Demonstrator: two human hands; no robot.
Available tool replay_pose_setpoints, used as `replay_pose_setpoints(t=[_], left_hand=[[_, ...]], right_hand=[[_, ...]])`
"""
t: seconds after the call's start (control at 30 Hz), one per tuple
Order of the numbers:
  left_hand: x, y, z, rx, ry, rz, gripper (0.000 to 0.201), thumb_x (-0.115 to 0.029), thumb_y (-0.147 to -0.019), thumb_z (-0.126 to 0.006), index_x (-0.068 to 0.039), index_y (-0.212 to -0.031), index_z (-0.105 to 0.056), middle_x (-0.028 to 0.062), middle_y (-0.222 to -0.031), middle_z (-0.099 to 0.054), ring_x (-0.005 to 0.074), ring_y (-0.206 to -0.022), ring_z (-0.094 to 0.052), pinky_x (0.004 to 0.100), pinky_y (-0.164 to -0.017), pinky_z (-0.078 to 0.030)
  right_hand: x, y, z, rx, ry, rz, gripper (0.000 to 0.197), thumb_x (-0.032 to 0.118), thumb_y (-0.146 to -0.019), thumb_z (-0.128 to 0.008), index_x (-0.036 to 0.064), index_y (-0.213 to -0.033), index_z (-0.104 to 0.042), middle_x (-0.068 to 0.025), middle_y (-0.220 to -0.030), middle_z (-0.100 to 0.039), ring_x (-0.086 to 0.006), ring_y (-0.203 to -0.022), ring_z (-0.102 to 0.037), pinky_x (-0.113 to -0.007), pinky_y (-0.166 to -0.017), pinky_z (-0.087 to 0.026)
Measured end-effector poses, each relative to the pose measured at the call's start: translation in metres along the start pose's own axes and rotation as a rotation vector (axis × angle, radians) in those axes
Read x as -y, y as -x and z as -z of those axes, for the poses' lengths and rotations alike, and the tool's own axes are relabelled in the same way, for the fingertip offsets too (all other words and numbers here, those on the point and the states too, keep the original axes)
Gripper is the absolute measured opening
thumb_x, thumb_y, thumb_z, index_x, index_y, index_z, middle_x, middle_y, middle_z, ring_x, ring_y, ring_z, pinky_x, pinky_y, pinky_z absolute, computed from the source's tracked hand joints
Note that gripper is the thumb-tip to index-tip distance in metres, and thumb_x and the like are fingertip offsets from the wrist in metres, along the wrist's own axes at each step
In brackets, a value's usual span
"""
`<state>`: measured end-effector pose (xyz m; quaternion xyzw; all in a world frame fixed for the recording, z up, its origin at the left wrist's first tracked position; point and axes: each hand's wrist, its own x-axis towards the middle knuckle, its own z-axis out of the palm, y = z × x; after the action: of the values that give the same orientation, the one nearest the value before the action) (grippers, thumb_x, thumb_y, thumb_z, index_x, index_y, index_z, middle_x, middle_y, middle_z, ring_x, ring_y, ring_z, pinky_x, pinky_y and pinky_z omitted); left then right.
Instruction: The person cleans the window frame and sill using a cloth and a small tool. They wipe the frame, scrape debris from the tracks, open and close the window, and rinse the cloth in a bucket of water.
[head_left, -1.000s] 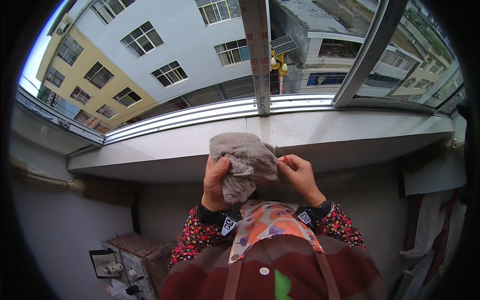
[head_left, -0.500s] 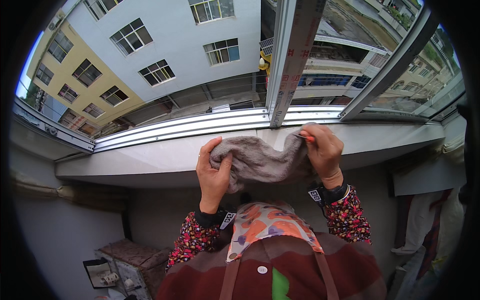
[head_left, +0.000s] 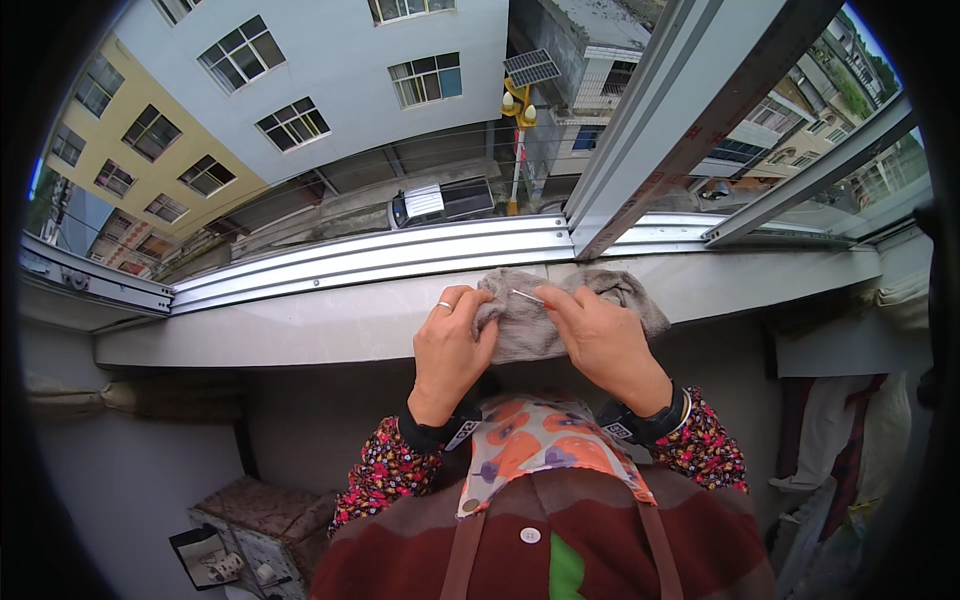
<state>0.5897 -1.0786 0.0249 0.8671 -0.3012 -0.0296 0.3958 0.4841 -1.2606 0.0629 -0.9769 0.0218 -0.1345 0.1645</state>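
Note:
A grey-brown cloth lies bunched over the front edge of the pale window sill. My left hand, with a ring on one finger, is closed on its left end. My right hand rests over the cloth's right half, fingers pinched together. From those fingers a thin metal shaft sticks out to the left, like that of a small screwdriver; its handle is hidden in my grip. The shaft's tip lies against or just above the cloth, between my hands.
Beyond the sill runs the silver window track, with an upright sash frame right of centre. Outside, far below, a pickup truck stands by buildings. A cabinet is at lower left; curtains hang at both sides.
My hands have come closer together, and my right hand has moved left. The cloth, stretched up between them before, is now bunched on the sill. The view has shifted slightly.

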Motion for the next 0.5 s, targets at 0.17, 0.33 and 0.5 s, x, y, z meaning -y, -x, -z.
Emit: replay_pose_setpoints(t=[0.17, 0.33, 0.5], left_hand=[[0.0, -0.001, -0.004, -0.116, -0.035, -0.084, 0.034, -0.008, -0.08, -0.066, -0.012, -0.114, -0.066, 0.0063, -0.114, -0.064, 0.0295, -0.092, -0.066, 0.0385, -0.074, -0.054], [-0.01, -0.006, -0.012, -0.069, -0.078, -0.144, 0.038, -0.005, -0.081, -0.064, -0.012, -0.118, -0.065, 0.0092, -0.117, -0.065, 0.0304, -0.093, -0.065, 0.0387, -0.078, -0.055], [-0.042, -0.014, -0.045, 0.023, -0.117, -0.311, 0.042, -0.004, -0.08, -0.065, -0.013, -0.121, -0.064, 0.0078, -0.12, -0.065, 0.0276, -0.091, -0.064, 0.0367, -0.075, -0.055]], right_hand=[[0.0, -0.029, -0.046, 0.018, 0.089, 0.128, 0.044, 0.009, -0.079, -0.064, 0.0114, -0.123, -0.06, -0.0095, -0.083, -0.059, -0.025, -0.067, -0.067, -0.035, -0.053, -0.053], [-0.014, -0.018, -0.047, -0.003, 0.166, 0.057, 0.042, 0.008, -0.082, -0.06, 0.0118, -0.124, -0.061, -0.0098, -0.084, -0.059, -0.026, -0.061, -0.067, -0.037, -0.051, -0.053], [-0.05, 0.012, -0.016, -0.023, 0.28, -0.12, 0.041, 0.008, -0.082, -0.061, 0.0147, -0.123, -0.063, -0.0087, -0.081, -0.059, -0.0263, -0.059, -0.065, -0.037, -0.05, -0.052]])
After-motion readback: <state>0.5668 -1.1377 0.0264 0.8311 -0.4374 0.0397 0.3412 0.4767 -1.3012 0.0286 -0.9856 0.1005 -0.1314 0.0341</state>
